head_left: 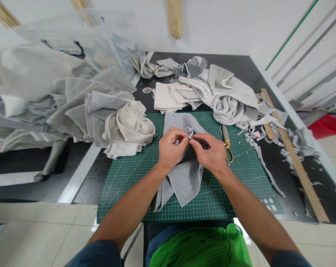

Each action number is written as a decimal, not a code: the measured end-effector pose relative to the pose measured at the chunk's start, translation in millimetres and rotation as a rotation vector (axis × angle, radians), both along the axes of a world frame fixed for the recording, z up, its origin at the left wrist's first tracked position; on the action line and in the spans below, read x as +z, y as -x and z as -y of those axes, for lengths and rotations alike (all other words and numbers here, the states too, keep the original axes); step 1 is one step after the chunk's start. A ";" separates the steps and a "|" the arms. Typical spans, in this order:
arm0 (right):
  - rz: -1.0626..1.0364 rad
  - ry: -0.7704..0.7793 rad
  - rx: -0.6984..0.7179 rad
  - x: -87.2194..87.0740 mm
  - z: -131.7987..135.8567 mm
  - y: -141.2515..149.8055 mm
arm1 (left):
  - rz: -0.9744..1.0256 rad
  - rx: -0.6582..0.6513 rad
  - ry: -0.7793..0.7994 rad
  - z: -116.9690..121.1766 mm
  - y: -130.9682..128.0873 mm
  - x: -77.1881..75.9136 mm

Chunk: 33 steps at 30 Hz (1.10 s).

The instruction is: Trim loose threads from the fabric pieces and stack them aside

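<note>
A grey fabric piece [187,183] lies loosely folded on the green cutting mat [129,185], its upper part raised and bunched between my hands. My left hand [169,146] is closed, thumb and forefinger pinching a small gathered bit of the fabric's edge. Facing it, my right hand [210,151] pinches the same spot, fingertips nearly touching the left ones. Something dark and slim [203,144] shows within the right hand's fingers; its kind is mostly hidden. Just right of that hand lie scissors [227,146] with gold handles, flat on the mat.
Heaped grey and beige fabric [73,100] covers the left side. More folded cloth [179,94] lies behind the mat. Fabric scraps [263,155] and a long wooden ruler [298,163] are at the right. A clear plastic box [115,40] stands at the back left.
</note>
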State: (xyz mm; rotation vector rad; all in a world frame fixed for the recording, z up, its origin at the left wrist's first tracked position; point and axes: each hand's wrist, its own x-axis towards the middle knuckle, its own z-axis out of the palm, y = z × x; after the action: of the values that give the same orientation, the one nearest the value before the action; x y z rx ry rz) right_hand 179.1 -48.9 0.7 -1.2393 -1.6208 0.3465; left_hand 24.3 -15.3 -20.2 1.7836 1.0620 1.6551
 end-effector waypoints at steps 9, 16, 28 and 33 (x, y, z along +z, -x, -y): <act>0.036 -0.007 -0.012 -1.0 -1.3 -2.0 | 0.020 -0.018 0.040 -0.7 -0.1 -3.2; 0.045 -0.003 0.011 -1.8 -1.4 -5.0 | 0.084 -0.036 0.044 -1.7 -1.9 -7.8; 0.001 0.037 0.033 -4.0 -1.4 -3.7 | 0.064 -0.026 0.057 -2.1 -1.0 -7.6; -0.011 0.041 0.024 -2.0 -0.9 -3.0 | 0.068 -0.035 0.050 -2.0 -0.9 -7.4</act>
State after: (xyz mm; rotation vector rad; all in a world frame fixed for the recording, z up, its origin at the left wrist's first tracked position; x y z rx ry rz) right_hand 182.0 -48.0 -1.3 -1.2480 -1.6275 0.4026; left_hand 25.2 -13.4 -27.5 1.6923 1.0273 1.6424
